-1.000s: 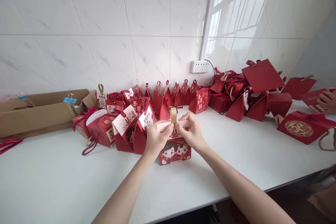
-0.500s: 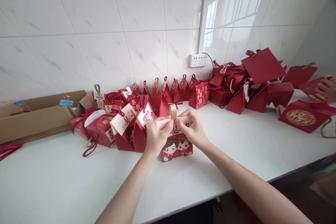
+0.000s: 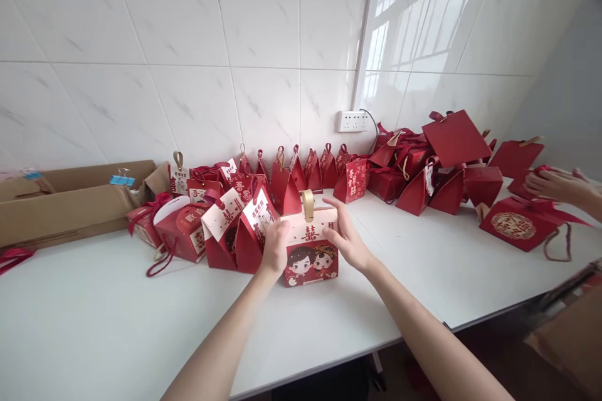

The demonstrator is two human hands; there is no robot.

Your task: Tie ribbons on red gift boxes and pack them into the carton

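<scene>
Worktop [image 3: 117,326]: white, long, running left to right under both hands; a tiled wall stands behind it.

Cardboard cartons [image 3: 70,200]: brown, flat, well to the left of the hands, against the wall.

Heap of red boxes [image 3: 423,169]: beyond and to the right of the hands, piled loosely below a wall socket [image 3: 350,121]. A further row of small red pouches [image 3: 305,169] stands just behind the hands, along the wall.

Cluster of tagged red boxes [image 3: 226,225]: immediately left of the left hand, touching or nearly touching the held box.

Gift box [image 3: 310,250]: red lower half with two cartoon figures, pale top flap, gold ribbon loop [image 3: 308,203] standing upright at its centre. It stands upright on the worktop directly between the two hands, long axis left to right, printed face toward the wearer. Both hands are equally near; neither needs to reach.

Left hand [image 3: 275,247]: fingers spread, flat against the box's left end.

Right hand [image 3: 345,238]: fingers spread, laid on the box's right end and top corner. Neither hand pinches the loop.

Co-worker's hand [image 3: 555,185]: far right, resting on another red box [image 3: 522,222], well apart from the wearer's hands.
</scene>
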